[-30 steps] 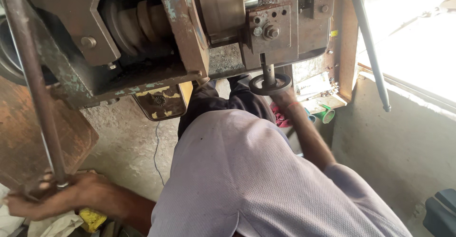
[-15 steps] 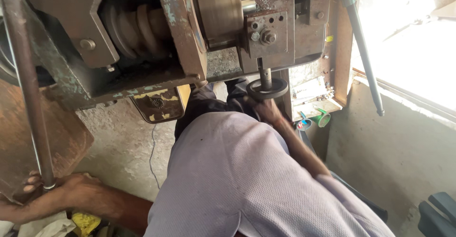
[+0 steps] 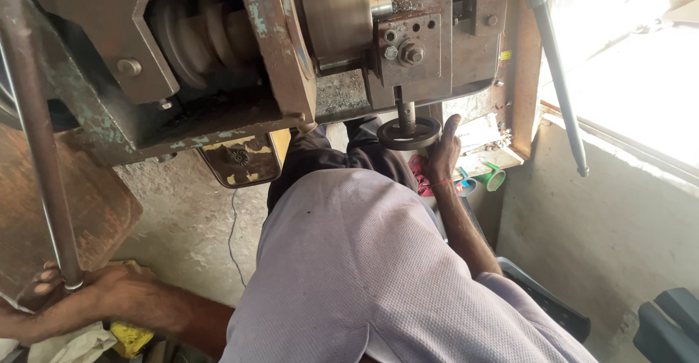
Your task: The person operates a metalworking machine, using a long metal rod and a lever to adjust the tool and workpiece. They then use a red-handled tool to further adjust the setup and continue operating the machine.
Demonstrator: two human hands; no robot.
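Left hand: I gripped the long lever rod low, for leverage. Right hand: fingers open against the small handwheel, seemingly steadying it.

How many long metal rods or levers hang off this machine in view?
2. One rusty rod at far left, its lower end gripped by the left hand. One grey lever at right by the window, untouched. Others may be hidden.

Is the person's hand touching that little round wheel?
Touching: the right hand rests its fingers against the rim of the small handwheel.
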